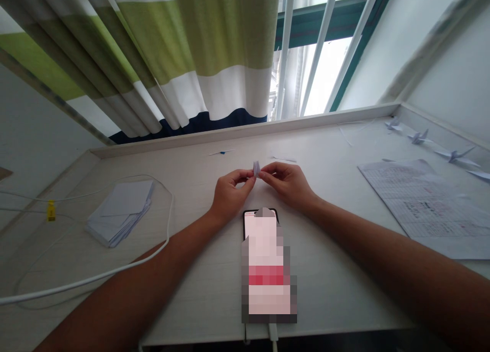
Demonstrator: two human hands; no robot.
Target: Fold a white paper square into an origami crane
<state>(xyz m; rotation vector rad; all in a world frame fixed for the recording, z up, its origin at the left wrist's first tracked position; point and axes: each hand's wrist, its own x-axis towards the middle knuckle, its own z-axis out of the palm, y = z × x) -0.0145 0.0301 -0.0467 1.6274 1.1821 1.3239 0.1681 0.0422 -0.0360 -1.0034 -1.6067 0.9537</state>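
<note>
A small piece of folded white paper (256,168) stands upright between my two hands, just above the white desk. My left hand (230,191) pinches it from the left between thumb and fingers. From the other side, my right hand (289,182) grips its right edge with thumb and forefinger. The inner folds are too small to make out. Below the hands lies a phone (264,250) with its screen lit and blurred, a cable (273,332) plugged into its lower end.
A stack of white paper squares (121,209) lies at left, with a white cable (170,209) looping around it. Several folded paper cranes (455,155) line the right edge beside written sheets (421,204). Paper strips (284,159) lie behind my hands, below a curtain (225,30).
</note>
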